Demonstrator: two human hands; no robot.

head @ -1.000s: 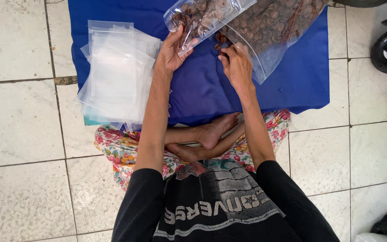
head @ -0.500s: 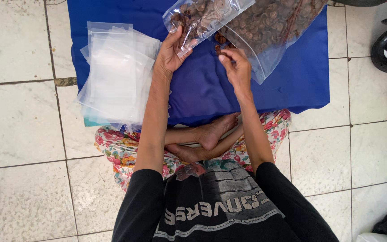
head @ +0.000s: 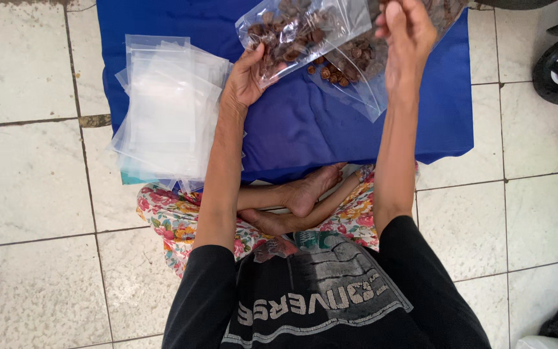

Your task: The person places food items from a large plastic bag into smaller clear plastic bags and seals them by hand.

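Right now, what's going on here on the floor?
A person sits cross-legged on a tiled floor at a blue cloth. The left hand holds up a small clear bag partly filled with brown pieces. The right hand is raised beside it, over a larger clear bag of the same pieces. A stack of empty clear bags lies on the cloth's left edge.

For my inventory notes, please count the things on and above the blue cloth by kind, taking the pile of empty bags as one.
Small clear bag with brown pieces, held by the left hand: 1
Large clear bag with brown pieces: 1
Pile of empty clear bags: 1
Blue cloth: 1
Total: 4
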